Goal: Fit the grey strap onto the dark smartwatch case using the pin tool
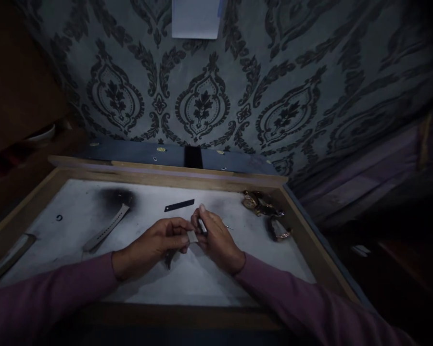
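My left hand (155,242) is closed, its thumb and fingers pinching a small pale strap piece (192,236). Below those fingers hangs a dark end (169,259), which looks like part of the same strap. My right hand (218,240) is curled around a small dark tool with a light face (202,226); its exact kind is unclear in the dim light. The two hands meet at the pale piece. Just beyond them lies a flat dark blade (179,205) with a hole at one end. A pale watch strap (110,228) with a row of holes rests left of my left hand.
A wooden-rimmed tray (166,174) with a white bottom surrounds everything. Several watches (261,204) lie in its far right corner, one (278,229) nearer. At left are a small dark ring (59,217) and a frame-like object (12,257). Patterned wallpaper (202,101) rises behind.
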A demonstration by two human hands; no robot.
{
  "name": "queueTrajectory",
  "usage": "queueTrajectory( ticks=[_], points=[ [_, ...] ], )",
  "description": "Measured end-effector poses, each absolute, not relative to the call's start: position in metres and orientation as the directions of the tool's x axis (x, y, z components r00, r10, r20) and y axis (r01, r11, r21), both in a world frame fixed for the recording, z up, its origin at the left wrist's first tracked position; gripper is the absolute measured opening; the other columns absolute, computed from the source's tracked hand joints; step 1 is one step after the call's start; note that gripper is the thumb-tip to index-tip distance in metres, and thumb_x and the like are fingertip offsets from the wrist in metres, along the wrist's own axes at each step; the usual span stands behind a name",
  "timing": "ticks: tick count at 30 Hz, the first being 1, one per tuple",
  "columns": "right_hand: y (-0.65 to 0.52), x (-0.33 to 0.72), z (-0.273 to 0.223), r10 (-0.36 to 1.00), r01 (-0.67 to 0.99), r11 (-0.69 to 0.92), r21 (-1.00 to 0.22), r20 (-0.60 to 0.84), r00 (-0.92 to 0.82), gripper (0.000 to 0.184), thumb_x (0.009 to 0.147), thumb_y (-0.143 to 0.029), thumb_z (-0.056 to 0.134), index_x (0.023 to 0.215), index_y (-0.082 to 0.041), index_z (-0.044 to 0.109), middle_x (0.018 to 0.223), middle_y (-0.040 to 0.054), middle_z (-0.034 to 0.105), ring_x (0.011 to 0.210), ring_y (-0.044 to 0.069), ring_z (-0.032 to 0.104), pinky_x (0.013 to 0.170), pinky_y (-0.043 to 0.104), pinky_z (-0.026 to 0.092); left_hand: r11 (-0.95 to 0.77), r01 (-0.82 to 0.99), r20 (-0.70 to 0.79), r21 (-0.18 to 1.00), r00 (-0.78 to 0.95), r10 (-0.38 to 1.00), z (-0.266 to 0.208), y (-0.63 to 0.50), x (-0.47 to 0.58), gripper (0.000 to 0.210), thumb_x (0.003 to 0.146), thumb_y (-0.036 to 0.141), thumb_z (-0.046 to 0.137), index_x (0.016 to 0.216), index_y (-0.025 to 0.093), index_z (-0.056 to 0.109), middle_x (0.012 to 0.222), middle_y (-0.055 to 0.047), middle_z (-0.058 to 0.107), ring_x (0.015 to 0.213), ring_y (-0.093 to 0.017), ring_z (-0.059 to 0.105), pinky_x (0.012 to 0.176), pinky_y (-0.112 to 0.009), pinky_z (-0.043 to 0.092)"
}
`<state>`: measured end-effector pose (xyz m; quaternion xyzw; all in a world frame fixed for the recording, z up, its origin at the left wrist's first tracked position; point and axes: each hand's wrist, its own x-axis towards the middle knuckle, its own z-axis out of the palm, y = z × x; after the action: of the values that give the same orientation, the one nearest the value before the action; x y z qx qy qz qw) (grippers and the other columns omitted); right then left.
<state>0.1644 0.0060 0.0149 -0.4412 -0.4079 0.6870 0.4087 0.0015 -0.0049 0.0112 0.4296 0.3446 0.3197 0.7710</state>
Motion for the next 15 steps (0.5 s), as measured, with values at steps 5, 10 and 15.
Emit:
queueTrajectory(
  ticks=[5, 10, 15],
  points=[
    [0.0053, 0.1644, 0.0145, 0.933, -0.130, -0.281, -0.951, -0.238, -0.270, 0.056, 0.079, -0.075, 0.052, 0.066, -0.021, 0.046, 0.049, -0.0085, 0.035, 0.037, 0.005, 0.025, 0.037, 0.020, 0.015, 0.480, -0.203, -0.299, 0.854, 0.563, 0.771, 0.0105, -0.0060, 0.0005, 0.040, 0.071, 0.040, 0.082, 0.099, 0.016, 0.066, 0.077, -0.002, 0.061, 0.069, -0.013, 0.055, 0.059, -0.023, 0.036],
    [0.0036, 0.1653, 0.0148, 0.945, -0.052, -0.201, -0.978, -0.180, -0.275, 0.058, 0.081, -0.076, 0.048, 0.065, -0.021, 0.048, 0.047, -0.0074, 0.036, 0.038, 0.007, 0.029, 0.038, 0.022, 0.020, 0.489, -0.205, -0.296, 0.848, 0.582, 0.757, 0.0130, -0.0059, 0.0002, 0.036, 0.073, 0.041, 0.081, 0.092, 0.014, 0.065, 0.067, 0.002, 0.056, 0.058, -0.008, 0.047, 0.057, -0.022, 0.033],
    [0.0004, 0.1648, 0.0117, 0.953, 0.014, -0.132, -0.991, -0.131, -0.273, 0.057, 0.085, -0.075, 0.043, 0.065, -0.021, 0.047, 0.049, -0.0062, 0.038, 0.042, 0.009, 0.032, 0.042, 0.024, 0.025, 0.479, -0.211, -0.294, 0.852, 0.564, 0.772, 0.0176, -0.0064, 0.0012, 0.033, 0.072, 0.041, 0.081, 0.085, 0.015, 0.063, 0.063, 0.005, 0.052, 0.054, -0.007, 0.042, 0.054, -0.021, 0.033]
  ],
)
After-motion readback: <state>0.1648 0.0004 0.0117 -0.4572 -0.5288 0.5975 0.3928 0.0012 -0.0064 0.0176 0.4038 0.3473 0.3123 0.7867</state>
